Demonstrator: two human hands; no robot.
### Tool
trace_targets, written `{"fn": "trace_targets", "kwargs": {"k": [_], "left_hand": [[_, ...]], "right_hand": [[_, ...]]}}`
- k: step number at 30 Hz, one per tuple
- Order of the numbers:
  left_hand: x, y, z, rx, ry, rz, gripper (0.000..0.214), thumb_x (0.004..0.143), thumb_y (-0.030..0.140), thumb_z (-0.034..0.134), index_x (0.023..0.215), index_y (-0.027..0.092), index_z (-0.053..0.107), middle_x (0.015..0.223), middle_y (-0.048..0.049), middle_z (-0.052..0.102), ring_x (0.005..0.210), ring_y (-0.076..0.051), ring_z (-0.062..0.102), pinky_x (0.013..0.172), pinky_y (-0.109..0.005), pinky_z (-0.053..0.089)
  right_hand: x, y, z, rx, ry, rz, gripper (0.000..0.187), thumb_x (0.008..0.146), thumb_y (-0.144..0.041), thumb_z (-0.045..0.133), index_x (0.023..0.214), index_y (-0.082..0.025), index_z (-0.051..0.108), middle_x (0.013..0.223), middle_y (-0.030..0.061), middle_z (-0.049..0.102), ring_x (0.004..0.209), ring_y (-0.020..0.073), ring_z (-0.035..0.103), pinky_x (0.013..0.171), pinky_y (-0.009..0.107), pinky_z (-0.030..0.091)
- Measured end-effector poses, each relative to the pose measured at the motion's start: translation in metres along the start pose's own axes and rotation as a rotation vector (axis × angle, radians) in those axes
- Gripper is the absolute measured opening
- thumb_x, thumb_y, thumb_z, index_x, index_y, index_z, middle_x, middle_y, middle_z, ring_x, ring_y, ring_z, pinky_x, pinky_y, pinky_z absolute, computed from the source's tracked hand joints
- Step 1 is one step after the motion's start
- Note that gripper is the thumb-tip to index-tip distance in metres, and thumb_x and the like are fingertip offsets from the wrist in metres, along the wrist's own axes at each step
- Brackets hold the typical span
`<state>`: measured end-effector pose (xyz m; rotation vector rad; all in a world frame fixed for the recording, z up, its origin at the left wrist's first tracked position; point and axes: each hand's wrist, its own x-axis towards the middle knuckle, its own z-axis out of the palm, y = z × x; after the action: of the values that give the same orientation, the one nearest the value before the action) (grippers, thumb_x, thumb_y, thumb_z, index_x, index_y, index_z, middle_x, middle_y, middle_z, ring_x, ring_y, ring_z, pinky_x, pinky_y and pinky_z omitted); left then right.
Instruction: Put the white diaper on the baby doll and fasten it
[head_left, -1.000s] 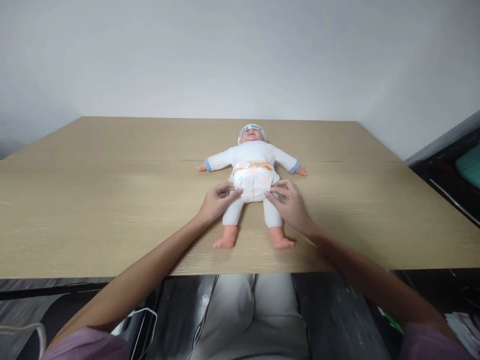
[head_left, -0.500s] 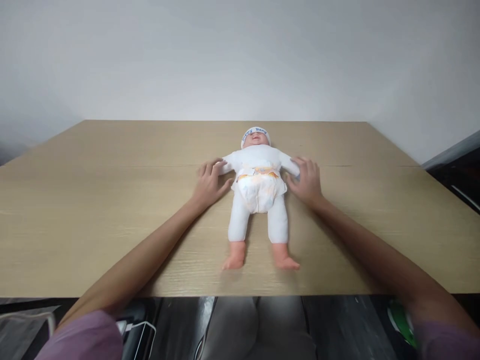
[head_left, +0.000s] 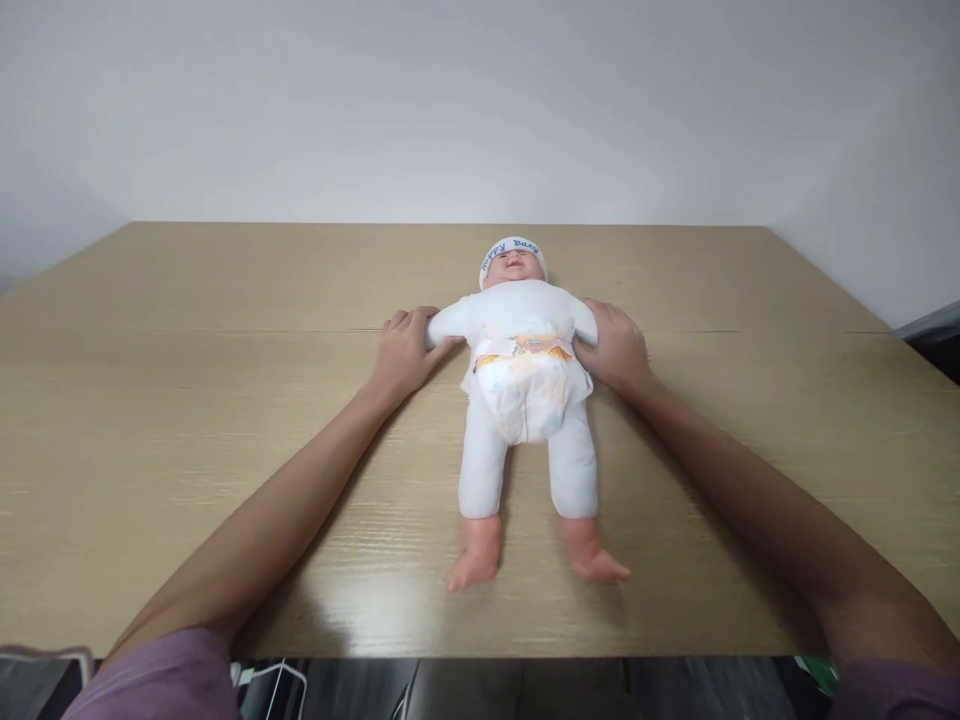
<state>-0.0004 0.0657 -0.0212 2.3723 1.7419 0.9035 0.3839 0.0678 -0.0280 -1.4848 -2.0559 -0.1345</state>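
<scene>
A baby doll (head_left: 517, 305) lies on its back on the wooden table (head_left: 225, 420), head towards the wall and bare feet towards me. It has a white cloth body and a white headband with blue lettering. A white diaper (head_left: 525, 395) with an orange patterned waistband is around its hips. My left hand (head_left: 405, 350) is wrapped round the end of the doll's arm on the left, hiding the doll's hand. My right hand (head_left: 616, 350) grips the other arm, its fingers partly behind that arm.
A pale wall (head_left: 450, 110) rises behind the table's far edge. Under the near edge are white cables (head_left: 289, 675) and a green object (head_left: 819, 672), partly cut off. A dark object (head_left: 941, 340) stands beyond the table's right edge.
The view has moved closer, so the doll and table look larger. My hands have closed more firmly round the doll's arms. The doll's arm on the left reaches out straighter.
</scene>
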Motion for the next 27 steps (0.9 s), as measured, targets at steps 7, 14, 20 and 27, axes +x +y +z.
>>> {"fn": "trace_targets", "kwargs": {"k": [7, 14, 20, 27], "left_hand": [[-0.004, 0.019, -0.006, 0.044, 0.006, -0.083, 0.052, 0.101, 0.064, 0.064, 0.122, 0.017, 0.068, 0.125, -0.0229, 0.075, 0.124, -0.044, 0.061, 0.113, -0.057, 0.042], [-0.106, 0.101, -0.065, -0.205, 0.034, -0.316, 0.045, 0.095, 0.064, 0.073, 0.111, 0.023, 0.062, 0.108, -0.0164, 0.073, 0.103, -0.038, 0.068, 0.089, -0.048, 0.051], [-0.322, 0.190, -0.120, -0.402, -0.177, -0.374, 0.049, 0.080, 0.046, 0.082, 0.118, 0.029, 0.057, 0.110, -0.0070, 0.074, 0.097, -0.033, 0.073, 0.084, -0.044, 0.057], [-0.518, 0.226, -0.113, -0.370, -0.507, -0.603, 0.048, 0.067, 0.033, 0.074, 0.112, 0.030, 0.059, 0.110, -0.0116, 0.079, 0.104, -0.042, 0.079, 0.087, -0.053, 0.062]], "right_hand": [[0.000, -0.010, -0.011, -0.027, -0.022, 0.068, 0.053, 0.099, -0.040, 0.058, 0.145, -0.014, 0.068, 0.138, 0.0214, 0.077, 0.123, 0.0396, 0.068, 0.106, 0.051, 0.055], [-0.048, -0.057, -0.078, 0.115, -0.056, 0.178, 0.043, 0.098, -0.031, 0.054, 0.136, -0.017, 0.070, 0.132, 0.0184, 0.079, 0.117, 0.0369, 0.073, 0.099, 0.048, 0.057], [-0.174, -0.096, -0.176, 0.439, -0.170, -0.050, 0.041, 0.099, -0.038, 0.061, 0.136, -0.025, 0.072, 0.130, 0.0113, 0.080, 0.113, 0.0330, 0.073, 0.100, 0.046, 0.058], [-0.311, -0.167, -0.207, 0.403, -0.575, -0.267, 0.045, 0.105, -0.036, 0.065, 0.150, -0.029, 0.068, 0.135, 0.0095, 0.081, 0.121, 0.0336, 0.073, 0.107, 0.049, 0.055]]}}
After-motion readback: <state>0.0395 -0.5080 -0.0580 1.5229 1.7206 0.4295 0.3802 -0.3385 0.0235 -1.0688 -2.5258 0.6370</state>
